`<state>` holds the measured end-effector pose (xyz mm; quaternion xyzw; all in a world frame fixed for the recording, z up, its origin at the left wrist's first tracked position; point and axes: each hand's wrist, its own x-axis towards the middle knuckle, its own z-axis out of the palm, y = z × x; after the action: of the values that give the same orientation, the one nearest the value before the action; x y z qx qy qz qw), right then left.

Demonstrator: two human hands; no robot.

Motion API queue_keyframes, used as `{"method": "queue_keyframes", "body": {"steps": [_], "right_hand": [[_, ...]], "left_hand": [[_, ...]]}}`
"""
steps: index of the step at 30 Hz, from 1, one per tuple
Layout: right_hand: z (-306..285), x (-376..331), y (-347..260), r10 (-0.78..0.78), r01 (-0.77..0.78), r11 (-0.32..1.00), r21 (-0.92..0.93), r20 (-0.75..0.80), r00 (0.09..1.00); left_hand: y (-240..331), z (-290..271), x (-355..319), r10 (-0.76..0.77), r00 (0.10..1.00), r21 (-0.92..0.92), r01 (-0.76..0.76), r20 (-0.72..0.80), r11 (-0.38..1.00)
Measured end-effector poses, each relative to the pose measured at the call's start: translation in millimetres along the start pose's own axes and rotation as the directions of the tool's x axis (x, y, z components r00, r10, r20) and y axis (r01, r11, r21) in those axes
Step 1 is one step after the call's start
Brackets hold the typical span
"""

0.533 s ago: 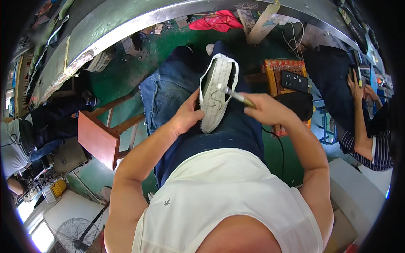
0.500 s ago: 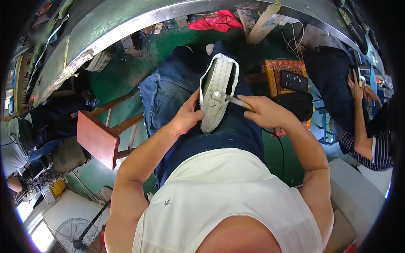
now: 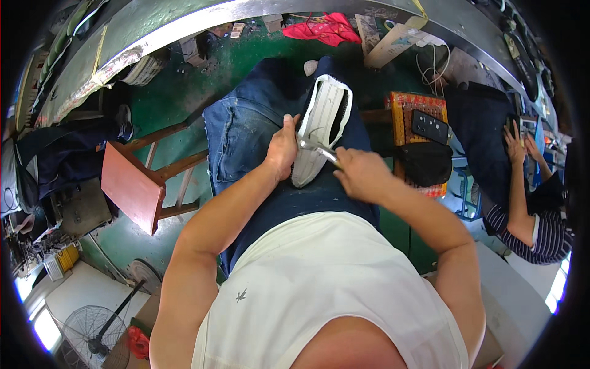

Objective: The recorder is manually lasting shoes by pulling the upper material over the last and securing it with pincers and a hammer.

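Note:
Across my lap lies a shoe (image 3: 326, 109), bottom upward. Its underside is pale and flat, and a white edge runs round the dark opening at the far end. My left hand (image 3: 283, 147) is closed on the shoe's left side, thumb up along the edge, with some fingers hidden. My right hand (image 3: 364, 174) grips the handle of a hammer (image 3: 319, 149) and is slightly blurred. The metal head lies over the left edge of the shoe's middle, close to my left fingers. Whether it touches the shoe I cannot tell.
A reddish wooden stool (image 3: 132, 184) stands at my left. On my right, a patterned orange seat (image 3: 399, 111) bears a phone (image 3: 429, 126) and a black pouch (image 3: 424, 163). A workbench edge (image 3: 203, 21) curves ahead. One person (image 3: 522, 215) sits at right, another at far left.
The hammer head has shifted from the middle of the shoe's underside to its left edge. My right hand has moved left and nearer to me; my left hand has turned more upright.

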<state>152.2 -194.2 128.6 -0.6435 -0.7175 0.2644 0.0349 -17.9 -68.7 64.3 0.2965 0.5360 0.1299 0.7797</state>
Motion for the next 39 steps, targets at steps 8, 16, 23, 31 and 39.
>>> {"method": "queue_keyframes", "body": {"steps": [8, 16, 23, 31, 39], "right_hand": [[-21.9, 9.0, 35.7, -0.025, 0.05, 0.994, 0.098, -0.243, 0.97], [-11.3, 19.4, 59.1, 0.207, -0.189, 0.975, 0.121, -0.158, 0.966], [-32.3, 39.0, 55.8, 0.221, -0.039, 0.839, 0.543, -0.274, 0.936], [5.5, 53.8, 69.3, 0.211, -0.161, 0.939, 0.305, -0.139, 0.967], [15.4, 19.4, 41.2, 0.138, -0.096, 0.919, 0.383, -0.084, 0.987]], "left_hand": [[-18.0, -20.5, 23.5, 0.597, 0.795, 0.6, -0.531, 0.108, 0.599], [5.2, -18.9, 20.7, 0.54, 0.654, 0.738, -0.67, 0.53, 0.087], [20.2, -14.8, 13.9, 0.417, 0.733, 0.793, -0.608, 0.538, 0.046], [-48.7, -42.6, 15.8, 0.562, 0.796, 0.683, -0.54, 0.224, 0.493], [-32.2, -30.6, 2.4, 0.468, 0.853, 0.49, -0.517, 0.229, 0.702]]}}
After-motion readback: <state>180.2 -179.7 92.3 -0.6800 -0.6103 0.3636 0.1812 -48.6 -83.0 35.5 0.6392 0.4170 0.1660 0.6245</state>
